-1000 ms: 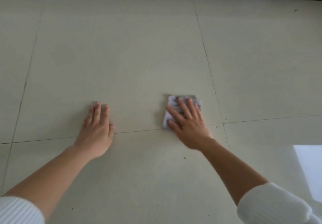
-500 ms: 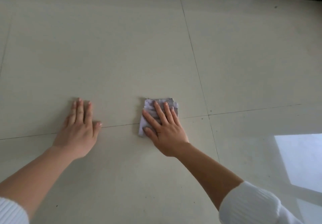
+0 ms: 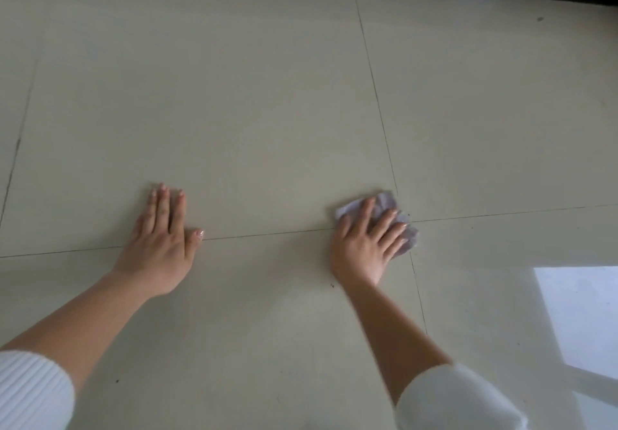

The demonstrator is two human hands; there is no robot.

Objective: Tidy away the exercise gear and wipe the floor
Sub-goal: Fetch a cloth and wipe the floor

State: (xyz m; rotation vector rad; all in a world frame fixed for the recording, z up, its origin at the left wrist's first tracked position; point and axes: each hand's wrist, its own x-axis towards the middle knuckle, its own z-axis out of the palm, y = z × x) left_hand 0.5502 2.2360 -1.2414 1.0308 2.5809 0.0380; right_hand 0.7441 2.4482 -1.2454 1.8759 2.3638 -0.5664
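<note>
Cloth (image 3: 384,205), pale and crumpled, sits on the floor (image 3: 267,112) at about 4 o'clock of frame centre, right over the crossing of two tile joints. Right hand (image 3: 364,245) lies flat on top of it, fingers (image 3: 389,219) spread and angled toward 1 o'clock, pressing down rather than pinching; probably to keep the whole pad in contact while wiping. Left hand (image 3: 160,245) at 8 o'clock, well apart from the cloth, palm flat, fingers together pointing to 12, thumb out; looks like a body-weight brace. Both forearms extended, white sleeves pushed up. No exercise gear in view.
</note>
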